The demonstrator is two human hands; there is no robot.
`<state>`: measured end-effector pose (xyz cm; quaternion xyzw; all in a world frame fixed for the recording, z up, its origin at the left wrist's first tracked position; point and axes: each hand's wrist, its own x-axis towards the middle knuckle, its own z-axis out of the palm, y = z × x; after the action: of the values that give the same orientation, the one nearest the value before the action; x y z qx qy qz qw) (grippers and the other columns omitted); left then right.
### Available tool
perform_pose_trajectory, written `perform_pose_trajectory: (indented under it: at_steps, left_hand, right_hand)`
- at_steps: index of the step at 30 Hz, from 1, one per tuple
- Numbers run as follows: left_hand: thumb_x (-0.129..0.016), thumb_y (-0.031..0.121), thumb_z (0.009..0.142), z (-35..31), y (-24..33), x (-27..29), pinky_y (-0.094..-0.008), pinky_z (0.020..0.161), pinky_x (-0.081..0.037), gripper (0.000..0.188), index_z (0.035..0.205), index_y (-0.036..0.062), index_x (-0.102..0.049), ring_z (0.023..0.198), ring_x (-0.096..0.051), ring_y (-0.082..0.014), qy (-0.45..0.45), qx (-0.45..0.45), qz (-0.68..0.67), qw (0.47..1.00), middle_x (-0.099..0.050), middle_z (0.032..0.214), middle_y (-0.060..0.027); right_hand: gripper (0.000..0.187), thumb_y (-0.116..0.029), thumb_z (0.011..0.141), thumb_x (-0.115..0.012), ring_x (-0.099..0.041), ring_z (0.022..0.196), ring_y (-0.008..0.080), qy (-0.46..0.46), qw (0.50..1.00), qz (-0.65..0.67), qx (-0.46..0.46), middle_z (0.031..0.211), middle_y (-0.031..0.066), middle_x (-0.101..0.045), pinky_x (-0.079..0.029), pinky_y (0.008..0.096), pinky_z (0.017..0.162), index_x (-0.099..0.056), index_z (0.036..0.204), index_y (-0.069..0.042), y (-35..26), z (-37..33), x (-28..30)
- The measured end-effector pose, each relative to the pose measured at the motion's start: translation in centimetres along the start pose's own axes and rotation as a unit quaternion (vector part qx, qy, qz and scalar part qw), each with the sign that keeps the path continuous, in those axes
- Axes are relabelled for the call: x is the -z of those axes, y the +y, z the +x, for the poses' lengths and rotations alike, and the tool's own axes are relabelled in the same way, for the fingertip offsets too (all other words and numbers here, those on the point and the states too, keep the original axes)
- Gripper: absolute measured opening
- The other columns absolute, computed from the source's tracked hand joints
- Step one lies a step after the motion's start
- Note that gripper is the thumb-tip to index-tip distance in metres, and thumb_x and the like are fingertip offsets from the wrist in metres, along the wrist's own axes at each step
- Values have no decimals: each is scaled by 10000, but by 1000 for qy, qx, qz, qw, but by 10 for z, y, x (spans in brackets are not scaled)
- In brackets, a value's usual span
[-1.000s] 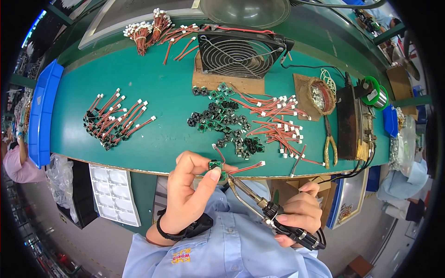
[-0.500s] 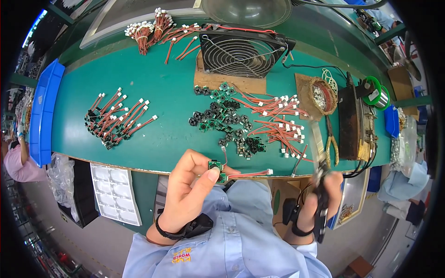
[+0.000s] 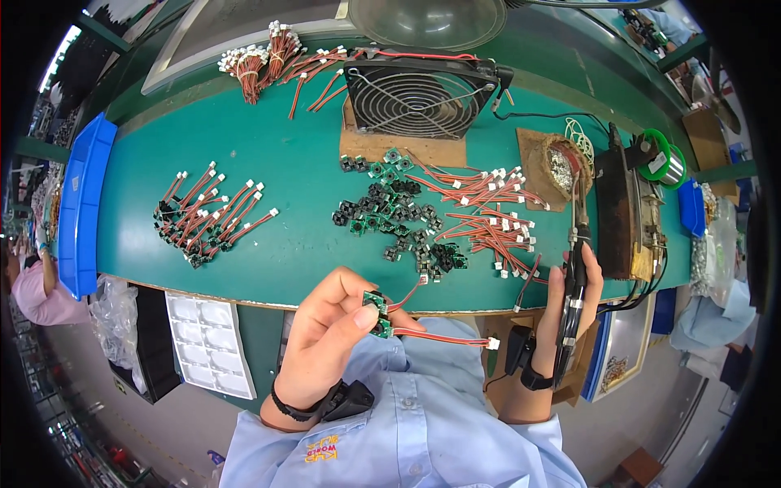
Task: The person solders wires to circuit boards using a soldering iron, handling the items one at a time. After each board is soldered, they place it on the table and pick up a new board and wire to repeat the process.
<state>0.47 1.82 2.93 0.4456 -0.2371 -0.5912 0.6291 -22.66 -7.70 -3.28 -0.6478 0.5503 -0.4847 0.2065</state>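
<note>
Between thumb and fingers, my left hand (image 3: 329,329) pinches small green circuit boards (image 3: 376,315) just in front of the table edge. From them run red-and-white wires (image 3: 447,336), one ending in a white connector. My right hand (image 3: 591,281) grips a black-handled soldering iron (image 3: 574,285), held upright. Its tip reaches the round bowl (image 3: 582,195) of silvery bits on a brown pad. Beyond my left hand lie many small black-and-green camera-like boards (image 3: 374,203). Loose red wires with white connectors (image 3: 492,232) lie to their right.
Wired boards (image 3: 199,215) are piled on the left. A black fan (image 3: 419,98) stands on a wooden board at the back, near wire bundles (image 3: 252,65). On the right are a soldering station (image 3: 622,215) and a green solder spool (image 3: 669,167). A blue tray (image 3: 81,207) edges the left.
My right hand has moved up and the soldering iron's tip has gone from beside the bowl to it. In my left hand the boards have tilted and their wires have shifted.
</note>
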Motion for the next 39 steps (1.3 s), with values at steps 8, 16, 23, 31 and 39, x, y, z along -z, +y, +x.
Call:
perform_pose_trajectory:
  at_steps: [8,16,23,31,39]
  left_hand:
    - [-534,115,886,12,-7,43,-255,689,-429,217,1063,-7,-510,762,-558,-143,195,-209,106,952,-602,871,-89]
    - [-592,154,878,11,0,194,-201,610,-396,231,1029,-20,-568,674,-475,-69,406,-249,437,763,-571,857,-15]
    - [-598,142,866,13,6,134,-204,603,-383,236,1026,-28,-564,681,-463,-74,456,-269,565,632,-570,907,-32]
    - [-563,70,851,2,-7,61,-223,646,-397,189,1020,-16,-564,744,-478,-110,326,-300,510,737,-569,926,-68]
    - [-605,-39,762,8,-25,-11,-248,628,-445,225,982,-22,-561,638,-557,-156,-23,-205,459,864,-566,977,-144]
  right_hand:
    - [251,0,834,-589,-581,951,155,-32,996,80,-22,948,104,-614,-468,262,781,-512,1072,-13,1,-13,22]
    - [273,6,722,-679,-563,683,203,-21,989,-118,88,734,79,-583,-440,302,644,-534,944,-58,1,-13,14]
    - [328,0,654,-727,-553,672,244,-41,963,-237,123,753,69,-595,-440,322,642,-540,914,-70,-7,-5,5]
    - [327,41,698,-690,-573,710,187,-11,977,-183,104,757,60,-591,-458,294,669,-516,953,-67,1,4,-2]
    - [392,147,755,-601,-597,788,161,-79,985,145,43,831,112,-600,-505,297,717,-408,1040,-41,-34,-15,-3]
